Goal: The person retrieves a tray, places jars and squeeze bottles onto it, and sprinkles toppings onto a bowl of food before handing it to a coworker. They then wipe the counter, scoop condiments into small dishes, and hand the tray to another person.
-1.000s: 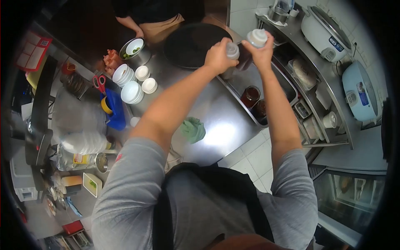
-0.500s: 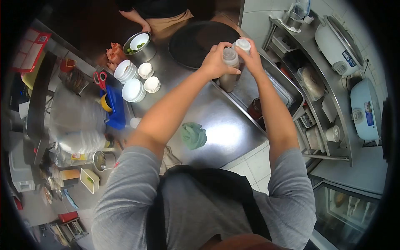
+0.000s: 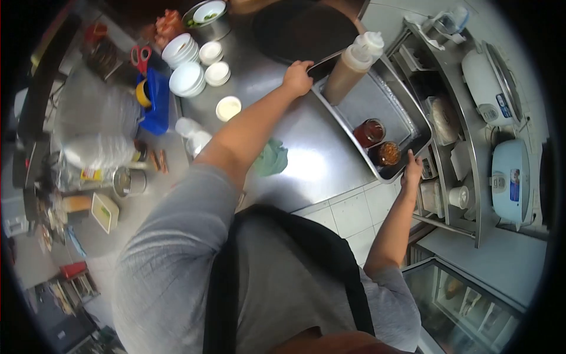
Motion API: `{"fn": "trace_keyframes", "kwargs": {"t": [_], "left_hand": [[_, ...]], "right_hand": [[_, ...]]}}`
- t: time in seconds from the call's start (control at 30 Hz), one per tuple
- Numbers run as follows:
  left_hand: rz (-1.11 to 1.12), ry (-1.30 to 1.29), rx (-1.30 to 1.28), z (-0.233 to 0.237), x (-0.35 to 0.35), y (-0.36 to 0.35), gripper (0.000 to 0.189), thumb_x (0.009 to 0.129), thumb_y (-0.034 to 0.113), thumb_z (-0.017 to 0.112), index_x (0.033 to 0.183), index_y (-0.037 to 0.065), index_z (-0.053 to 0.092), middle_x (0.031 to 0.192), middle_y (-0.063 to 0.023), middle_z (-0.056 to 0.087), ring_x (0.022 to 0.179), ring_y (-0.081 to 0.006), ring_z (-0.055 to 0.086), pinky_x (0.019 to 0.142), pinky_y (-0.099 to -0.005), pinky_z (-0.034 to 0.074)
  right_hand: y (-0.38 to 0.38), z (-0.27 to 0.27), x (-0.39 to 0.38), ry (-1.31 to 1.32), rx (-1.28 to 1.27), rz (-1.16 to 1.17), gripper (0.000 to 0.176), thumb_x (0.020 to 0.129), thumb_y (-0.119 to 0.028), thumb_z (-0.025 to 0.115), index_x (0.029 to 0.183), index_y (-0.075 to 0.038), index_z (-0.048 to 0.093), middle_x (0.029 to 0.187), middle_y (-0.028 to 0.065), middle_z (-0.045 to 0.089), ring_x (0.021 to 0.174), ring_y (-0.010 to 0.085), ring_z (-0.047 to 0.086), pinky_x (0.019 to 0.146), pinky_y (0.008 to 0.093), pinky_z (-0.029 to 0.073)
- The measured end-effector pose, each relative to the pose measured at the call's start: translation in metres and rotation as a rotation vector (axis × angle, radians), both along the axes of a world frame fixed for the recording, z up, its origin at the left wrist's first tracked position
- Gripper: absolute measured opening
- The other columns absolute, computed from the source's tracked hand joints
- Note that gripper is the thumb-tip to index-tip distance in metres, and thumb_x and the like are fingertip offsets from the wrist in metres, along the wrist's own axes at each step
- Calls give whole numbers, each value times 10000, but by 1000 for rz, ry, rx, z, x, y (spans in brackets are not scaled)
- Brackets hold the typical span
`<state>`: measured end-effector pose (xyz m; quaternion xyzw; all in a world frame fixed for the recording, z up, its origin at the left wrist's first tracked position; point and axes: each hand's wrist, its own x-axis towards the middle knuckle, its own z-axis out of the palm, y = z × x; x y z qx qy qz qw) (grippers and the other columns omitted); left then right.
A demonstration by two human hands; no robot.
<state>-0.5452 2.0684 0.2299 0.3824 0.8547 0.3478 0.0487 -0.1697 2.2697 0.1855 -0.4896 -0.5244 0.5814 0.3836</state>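
A deep rectangular metal tray (image 3: pixel 389 97) sits at the right side of the steel counter. My left hand (image 3: pixel 298 78) is closed on its far left corner. At the near right corner my right hand (image 3: pixel 413 167) grips the rim, its fingers partly hidden by the tray wall. Inside, toward the far end, stand a squeeze bottle of brownish sauce (image 3: pixel 344 76) and a second squeeze bottle (image 3: pixel 370 44) mostly behind it. Two jars are at the near end: a jar of dark red sauce (image 3: pixel 369 133) and a jar with orange-brown chunky contents (image 3: pixel 387 153).
A round black tray (image 3: pixel 303 29) lies beyond my left hand. White bowls (image 3: pixel 187 79), a cup with pale contents (image 3: pixel 229 108), a green cloth (image 3: pixel 272 158) and a blue bin (image 3: pixel 154 109) are leftward. Shelves with rice cookers (image 3: pixel 510 183) stand at right.
Both hands have let go of the squeeze bottles, which now stand in the tray. They have moved apart to opposite corners of the tray. My view has shifted, and the co-worker is out of sight.
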Motion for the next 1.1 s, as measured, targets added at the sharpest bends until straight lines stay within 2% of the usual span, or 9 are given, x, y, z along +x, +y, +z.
{"fn": "trace_keyframes", "kwargs": {"t": [0.17,0.4,0.7,0.8,0.83,0.93,1.0,1.07,1.1], "left_hand": [[126,-43,-43,-7,25,-24,534,620,137,660,1139,43,578,1088,-196,573,1018,-340,556,902,-360,446],[193,-148,41,-2,80,-123,479,646,132,655,1086,-29,553,1068,-229,529,972,-377,542,886,-399,444],[234,-124,-133,28,138,-241,473,691,194,728,1050,-21,505,1006,-210,521,906,-379,553,795,-414,464],[247,-166,-142,29,152,-262,449,709,172,720,1062,-13,516,989,-188,532,892,-331,569,778,-389,470],[244,-182,-131,27,154,-267,442,711,168,719,1063,-11,520,981,-183,535,892,-319,572,776,-383,470],[235,-272,-92,26,156,-278,423,712,153,720,1052,-10,528,882,-151,591,824,-284,600,741,-378,478],[232,-396,-64,26,161,-282,419,711,149,721,1046,-13,529,835,-139,616,778,-282,613,718,-377,484],[237,-413,-60,17,165,-281,419,711,160,721,1043,-11,531,809,-130,628,742,-275,621,696,-368,490],[255,-417,-58,14,166,-283,419,712,165,721,1042,-10,532,796,-125,634,724,-271,625,685,-364,493]], "right_hand": [[-10,-1,-1,-24,57,-10,283,891,-96,527,1160,-9,541,1040,69,612,878,162,579,777,280,447],[-14,3,-3,-127,106,138,281,887,-158,565,1124,-8,571,1029,56,620,901,128,557,799,255,423],[-12,-7,-45,-82,129,637,336,891,-197,577,1164,-2,560,1050,63,612,954,132,539,842,253,403],[-25,6,-58,-249,221,566,359,895,-207,574,1175,15,547,1085,91,600,983,130,531,848,246,409],[-41,24,-63,-522,530,492,373,914,-228,543,1179,36,538,1117,127,590,1015,166,535,864,278,418],[-106,93,-78,-220,782,332,380,929,-245,515,1202,19,524,1165,145,567,1025,226,552,874,342,428],[-173,116,-95,333,242,623,393,946,-296,480,1247,-44,502,1222,133,529,1097,243,517,927,405,392],[-210,85,-117,515,-349,744,497,924,-432,474,1281,-87,472,1270,99,498,1177,235,456,994,428,331],[-226,86,-133,422,-537,666,548,905,-495,464,1275,-91,475,1274,85,500,1205,236,427,1017,431,299]]}}
